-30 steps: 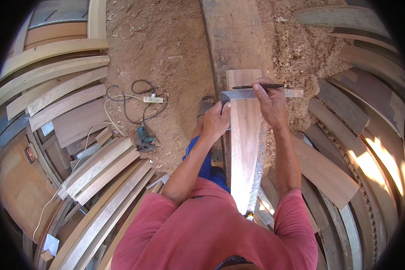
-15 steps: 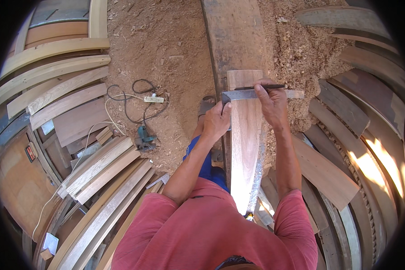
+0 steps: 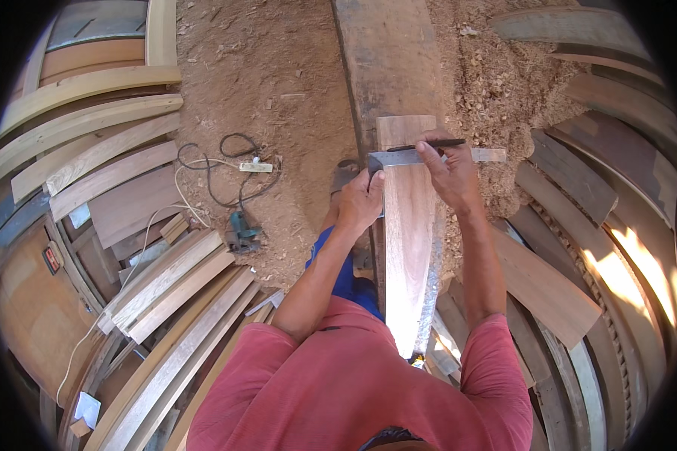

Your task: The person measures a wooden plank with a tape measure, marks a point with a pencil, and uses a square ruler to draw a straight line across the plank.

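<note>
Head view: a pale wooden board (image 3: 408, 248) lies at the centre of the frame on a broad, dark plank bench (image 3: 387, 68), its long axis running from the lower middle toward the top, nearly parallel with the bench. Across its upper part sits a metal square (image 3: 399, 158), blade pointing right and passing beyond the board's right edge, dark stock along the left edge. The left hand (image 3: 362, 200) is clamped around that stock. Apart from it, the right hand (image 3: 453, 174) pinches a slim dark writing tool (image 3: 450, 143), which lies crosswise just above the blade, thin end toward the left. At centre left, a teal power tool (image 3: 242, 231) rests on the ground (image 3: 293, 128).
</note>
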Action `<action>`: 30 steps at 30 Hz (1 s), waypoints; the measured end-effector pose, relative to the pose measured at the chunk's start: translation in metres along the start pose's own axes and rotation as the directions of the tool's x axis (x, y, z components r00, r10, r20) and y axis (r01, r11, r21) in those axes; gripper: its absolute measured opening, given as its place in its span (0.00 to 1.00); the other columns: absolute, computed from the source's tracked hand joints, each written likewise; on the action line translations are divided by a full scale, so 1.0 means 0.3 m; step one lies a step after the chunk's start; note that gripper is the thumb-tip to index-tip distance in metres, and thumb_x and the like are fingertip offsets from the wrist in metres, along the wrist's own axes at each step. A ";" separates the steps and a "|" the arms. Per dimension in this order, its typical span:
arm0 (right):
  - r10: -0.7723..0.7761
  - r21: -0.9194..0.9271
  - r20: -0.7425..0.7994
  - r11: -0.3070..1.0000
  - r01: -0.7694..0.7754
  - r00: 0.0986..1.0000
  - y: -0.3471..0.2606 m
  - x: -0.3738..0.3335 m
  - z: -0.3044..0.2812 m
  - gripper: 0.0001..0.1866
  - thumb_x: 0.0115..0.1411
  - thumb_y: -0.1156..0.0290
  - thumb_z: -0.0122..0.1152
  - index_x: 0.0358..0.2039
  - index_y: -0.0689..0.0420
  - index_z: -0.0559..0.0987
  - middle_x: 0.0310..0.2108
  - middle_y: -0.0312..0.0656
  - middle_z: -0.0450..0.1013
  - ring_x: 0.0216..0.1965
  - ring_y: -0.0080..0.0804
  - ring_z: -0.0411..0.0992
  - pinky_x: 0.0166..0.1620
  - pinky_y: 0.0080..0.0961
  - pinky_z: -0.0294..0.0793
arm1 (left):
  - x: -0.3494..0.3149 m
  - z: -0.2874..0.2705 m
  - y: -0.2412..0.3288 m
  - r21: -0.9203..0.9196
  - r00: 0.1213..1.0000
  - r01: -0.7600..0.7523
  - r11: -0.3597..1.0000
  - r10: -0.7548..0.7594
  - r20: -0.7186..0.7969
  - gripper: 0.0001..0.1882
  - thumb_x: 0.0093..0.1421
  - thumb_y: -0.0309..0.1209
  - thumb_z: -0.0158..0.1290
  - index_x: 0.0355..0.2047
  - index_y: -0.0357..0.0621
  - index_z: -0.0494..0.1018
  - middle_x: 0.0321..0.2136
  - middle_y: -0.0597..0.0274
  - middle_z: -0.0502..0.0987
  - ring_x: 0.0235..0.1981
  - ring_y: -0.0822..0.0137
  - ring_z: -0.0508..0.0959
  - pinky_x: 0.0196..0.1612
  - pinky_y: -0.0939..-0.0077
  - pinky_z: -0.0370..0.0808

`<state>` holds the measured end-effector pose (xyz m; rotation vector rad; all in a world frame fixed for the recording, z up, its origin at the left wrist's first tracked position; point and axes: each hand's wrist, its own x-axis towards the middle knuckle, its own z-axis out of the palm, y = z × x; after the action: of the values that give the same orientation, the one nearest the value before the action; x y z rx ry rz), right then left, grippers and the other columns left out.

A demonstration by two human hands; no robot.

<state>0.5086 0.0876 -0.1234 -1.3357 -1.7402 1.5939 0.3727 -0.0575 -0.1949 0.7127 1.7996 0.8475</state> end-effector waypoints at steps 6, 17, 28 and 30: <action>-0.043 -0.052 -0.029 0.998 0.042 0.999 -0.025 -0.011 -0.003 0.09 0.66 0.69 0.64 0.37 0.63 0.82 0.33 0.35 0.77 0.34 0.21 0.71 0.39 0.24 0.70 | 0.000 0.003 -0.010 0.033 0.999 -0.024 0.999 0.025 -0.028 0.18 0.71 0.45 0.47 0.45 0.45 0.77 0.32 0.40 0.81 0.39 0.37 0.81 0.39 0.51 0.76; 0.026 0.071 -0.100 0.997 -0.019 0.995 -0.009 -0.007 0.017 0.10 0.66 0.69 0.63 0.37 0.65 0.82 0.31 0.37 0.77 0.33 0.21 0.71 0.39 0.25 0.72 | 0.006 0.003 -0.033 0.100 0.997 0.079 0.992 -0.080 0.005 0.19 0.71 0.50 0.46 0.48 0.53 0.77 0.35 0.42 0.82 0.42 0.37 0.80 0.43 0.48 0.76; -0.028 -0.006 -0.044 1.000 0.028 0.999 -0.028 -0.009 0.001 0.08 0.65 0.68 0.66 0.36 0.60 0.82 0.32 0.32 0.74 0.35 0.20 0.69 0.40 0.22 0.68 | 0.009 -0.008 -0.017 0.035 0.997 0.074 0.997 -0.075 0.030 0.19 0.72 0.47 0.46 0.48 0.48 0.77 0.37 0.41 0.81 0.43 0.38 0.80 0.44 0.52 0.76; -0.013 0.051 -0.041 0.999 0.015 0.999 -0.011 -0.018 0.022 0.08 0.65 0.68 0.65 0.36 0.60 0.82 0.32 0.33 0.74 0.35 0.21 0.70 0.41 0.23 0.69 | 0.002 -0.012 0.021 0.072 0.996 0.084 0.994 -0.086 0.036 0.19 0.72 0.46 0.46 0.47 0.46 0.77 0.37 0.41 0.81 0.41 0.40 0.81 0.43 0.55 0.76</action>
<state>0.5044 0.0801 -0.1204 -1.3193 -1.6703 1.5820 0.3696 -0.0542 -0.1893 0.6877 1.8187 0.7127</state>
